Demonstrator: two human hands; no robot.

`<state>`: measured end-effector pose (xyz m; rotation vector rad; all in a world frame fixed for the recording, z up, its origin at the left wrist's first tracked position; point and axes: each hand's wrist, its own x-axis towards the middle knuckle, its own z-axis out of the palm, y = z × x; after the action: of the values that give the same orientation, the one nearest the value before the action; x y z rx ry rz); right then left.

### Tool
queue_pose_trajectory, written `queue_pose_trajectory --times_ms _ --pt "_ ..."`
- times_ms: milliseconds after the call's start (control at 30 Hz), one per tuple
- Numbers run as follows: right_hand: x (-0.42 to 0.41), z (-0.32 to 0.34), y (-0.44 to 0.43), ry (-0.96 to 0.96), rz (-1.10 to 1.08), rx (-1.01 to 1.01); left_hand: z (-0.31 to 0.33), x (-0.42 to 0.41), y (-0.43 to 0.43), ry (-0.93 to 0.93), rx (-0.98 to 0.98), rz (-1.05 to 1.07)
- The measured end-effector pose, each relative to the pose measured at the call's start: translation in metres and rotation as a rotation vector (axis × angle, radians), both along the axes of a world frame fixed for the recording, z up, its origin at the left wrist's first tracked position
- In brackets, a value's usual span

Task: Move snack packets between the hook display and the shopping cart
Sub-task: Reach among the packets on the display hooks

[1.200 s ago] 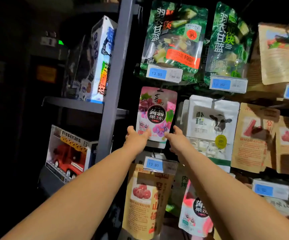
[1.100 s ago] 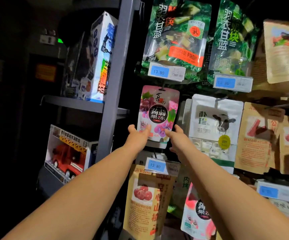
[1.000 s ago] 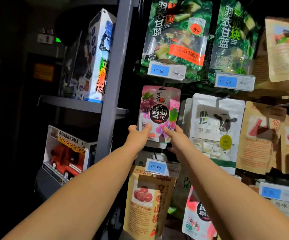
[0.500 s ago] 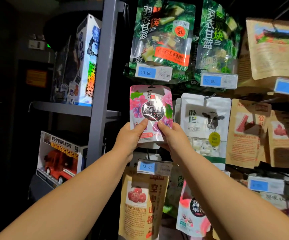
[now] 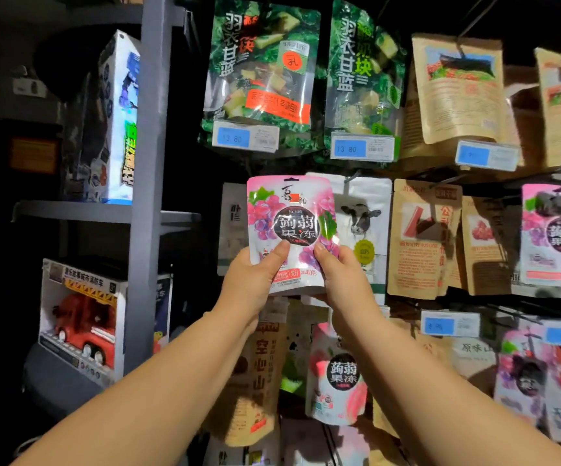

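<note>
I see my left hand (image 5: 252,280) and right hand (image 5: 346,280) raised side by side at the display, both pinching one pink grape pouch (image 5: 292,220) by its lower half; each thumb lies across the front print, the other fingers are tucked behind, out of sight. The pouch stands upright above my knuckles; whether its top hole sits on a hook I cannot tell. Just behind it, past my right hand, hangs a white cow pouch (image 5: 363,223); farther right of that hand, brown pouches (image 5: 423,237). Well above both hands hang two green bags (image 5: 262,68), each with a blue price tag (image 5: 245,137) at its foot. Below my right wrist hangs a peach pouch (image 5: 338,378); under my left wrist, a tan pouch (image 5: 258,375). Left of my left hand rises a grey post (image 5: 147,196); beyond it, lower, a boxed red toy truck (image 5: 80,317).
</note>
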<state>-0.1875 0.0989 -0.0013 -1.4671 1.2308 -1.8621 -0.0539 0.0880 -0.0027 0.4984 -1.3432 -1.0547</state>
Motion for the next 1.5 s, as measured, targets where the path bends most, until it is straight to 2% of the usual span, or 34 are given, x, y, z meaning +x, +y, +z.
queue_pose_trajectory --times_ms 167,267,433,633,833,967,1067,1133,1200,1333,1500 --pt "-0.065 -0.068 0.063 -0.101 -0.175 0.035 -0.057 -0.066 0.032 -0.109 0.041 -0.200" --pt "-0.113 -0.121 0.116 -0.124 -0.323 0.128 -0.105 -0.116 0.062 -0.215 0.088 -0.334" --pt "-0.184 -0.223 0.230 -0.156 -0.587 0.379 -0.207 -0.203 0.127 -0.543 0.208 -0.604" --pt "-0.219 -0.314 0.362 -0.355 -0.954 0.560 -0.298 -0.276 0.224 -0.960 0.151 -0.919" --pt "-0.250 -0.413 0.446 -0.460 -1.120 0.744 -0.364 -0.323 0.280 -1.149 0.174 -1.112" --pt "-0.249 -0.418 0.468 -0.486 -1.221 0.799 -0.394 -0.350 0.295 -1.386 -0.108 -1.044" --pt "-0.262 -0.455 0.487 -0.501 -1.244 0.849 -0.408 -0.362 0.302 -1.581 -0.477 -0.941" --pt "-0.265 -0.474 0.498 -0.529 -1.256 0.878 -0.415 -0.365 0.301 -1.696 -0.689 -0.961" --pt "-0.256 -0.458 0.497 -0.526 -1.287 0.904 -0.424 -0.369 0.298 -1.751 -0.761 -0.993" --pt "-0.255 -0.450 0.496 -0.537 -1.284 0.954 -0.426 -0.372 0.288 -1.691 -0.928 -0.979" --pt "-0.265 -0.472 0.490 -0.512 -1.196 1.038 -0.430 -0.370 0.271 -1.566 -1.104 -1.117"
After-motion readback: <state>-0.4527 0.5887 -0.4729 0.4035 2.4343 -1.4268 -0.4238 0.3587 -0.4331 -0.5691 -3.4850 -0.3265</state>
